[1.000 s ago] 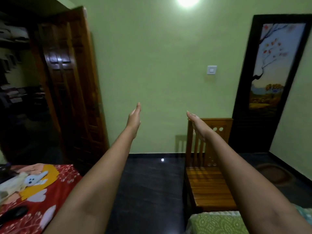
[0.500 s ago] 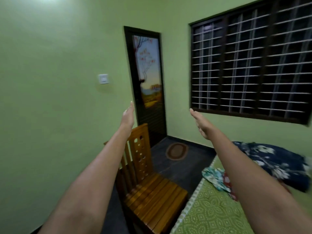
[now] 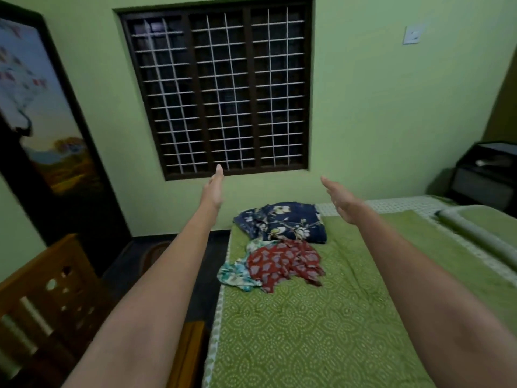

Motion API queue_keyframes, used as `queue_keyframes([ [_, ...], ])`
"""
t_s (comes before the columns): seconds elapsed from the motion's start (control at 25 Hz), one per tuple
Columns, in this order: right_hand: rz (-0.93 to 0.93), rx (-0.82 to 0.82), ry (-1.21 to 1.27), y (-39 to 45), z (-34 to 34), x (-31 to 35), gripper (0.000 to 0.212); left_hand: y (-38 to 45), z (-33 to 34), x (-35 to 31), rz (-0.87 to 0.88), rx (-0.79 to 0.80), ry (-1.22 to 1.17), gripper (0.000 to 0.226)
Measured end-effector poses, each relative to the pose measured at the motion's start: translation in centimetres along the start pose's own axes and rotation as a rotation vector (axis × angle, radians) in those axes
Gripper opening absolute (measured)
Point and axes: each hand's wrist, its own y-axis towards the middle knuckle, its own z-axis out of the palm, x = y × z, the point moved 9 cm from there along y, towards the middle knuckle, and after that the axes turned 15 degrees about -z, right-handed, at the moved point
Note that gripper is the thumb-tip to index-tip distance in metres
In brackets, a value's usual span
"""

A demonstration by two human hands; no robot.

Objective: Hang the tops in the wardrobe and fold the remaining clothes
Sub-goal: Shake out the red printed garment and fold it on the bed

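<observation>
Both arms are stretched forward across the middle of the frame. The left hand (image 3: 213,191) is held edge-on with its fingers straight and pressed together, and nothing is held in it. The right hand (image 3: 340,199) is likewise extended flat, fingers straight and close together, palm turned inward, and nothing is held. Neither hand is touching any cloth; both are raised above the bed (image 3: 307,331), which fills the lower right of the frame.

The clothes are found in a heap at the centre of the frame, on the far left part of the green patterned bed cover. A navy floral garment (image 3: 282,222) is lying nearest the wall below the window (image 3: 218,88); a red printed garment (image 3: 282,261) is crumpled just in front of it, touching it; a teal and white piece (image 3: 237,273) is partly tucked under the red one at the bed's left edge. Which of these are tops cannot be told from the crumpled shapes.

The fabrics are judged to be light, thin and limp, unlikely to slip and not fragile, though easily tangled together. The red garment, being uppermost, is best lifted first, pinched at a free edge, then shaken out and re-gripped at the shoulders or waistband once its shape is revealed. No wardrobe is seen in this view.
</observation>
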Motion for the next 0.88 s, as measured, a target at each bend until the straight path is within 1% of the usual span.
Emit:
queue_keyframes([
  [0.08,0.028,0.017,-0.048,1.2,-1.0,-2.3,0.082,3.0,1.9,1.4,-0.033,0.011,0.023,0.089],
  [0.12,0.043,0.022,-0.059,2.3,-1.4,-3.7,0.083,4.9,2.7,2.0,-0.044,0.011,0.026,0.091],
  [0.16,0.062,0.022,-0.07,3.3,-1.8,-5.1,0.082,6.8,3.5,2.7,-0.055,0.007,0.027,0.089],
  [0.32,0.148,0.001,-0.068,8.5,-2.9,-12.0,0.067,14.1,6.8,5.8,-0.141,-0.032,0.041,0.074],
  [0.4,0.253,0.024,-0.084,10.7,-2.7,-16.5,0.064,17.9,8.5,8.7,-0.206,-0.036,0.051,0.066],
  [0.48,0.384,0.033,-0.099,12.4,-2.6,-22.2,0.065,21.6,10.3,12.5,-0.264,-0.041,0.116,0.057],
  [0.52,0.449,0.03,-0.11,13.3,-2.5,-25.5,0.065,23.7,11.2,14.8,-0.295,-0.038,0.146,0.054],
  [0.6,0.536,0.023,-0.114,14.5,-2.1,-31.4,0.056,27.3,12.8,20.3,-0.369,-0.022,0.234,0.051],
  [0.72,0.676,0.037,-0.179,15.5,-1.3,-41.1,0.034,32.5,14.7,29.9,-0.474,0.004,0.416,0.048],
  [0.8,0.747,0.052,-0.215,16.0,-0.4,-47.7,0.018,35.8,16.1,36.5,-0.502,0.05,0.532,0.047],
  [0.84,0.775,0.054,-0.253,16.3,-0.1,-51.6,0.02,37.5,16.8,39.9,-0.5,0.084,0.648,0.048],
  [0.88,0.783,0.094,-0.319,16.7,0.3,-55.0,0.031,39.1,17.5,43.0,-0.483,0.121,0.811,0.05],
])
